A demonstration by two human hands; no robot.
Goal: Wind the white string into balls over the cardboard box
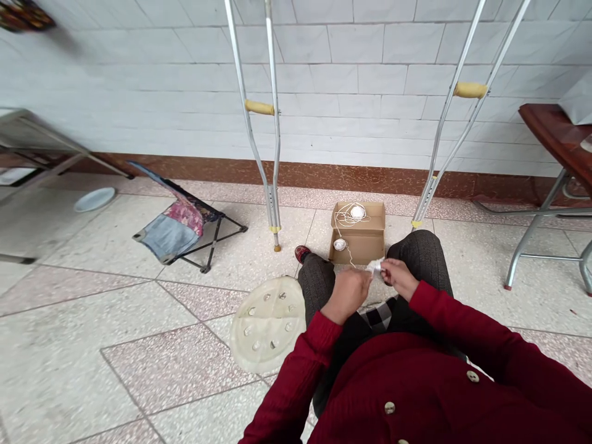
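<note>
My left hand (350,291) is closed above my lap, with its fingertips pinching at white yarn beside a small white yarn piece (375,265). My right hand (400,277) grips that piece from the other side, its fingers curled. Whether a thin tool is in either hand is too small to tell. In front of my hands an open cardboard box (365,245) lies on the floor. A white yarn ball (357,213) rests in its lid, a smaller white wound bundle (340,245) sits in its left part, and a strand runs from there toward my hands.
Two metal crutches, a left one (272,154) and a right one (446,129), lean on the tiled wall. A folding chair (171,228) and a round mat with holes (266,324) are on my left. A dark red table (555,132) stands at right.
</note>
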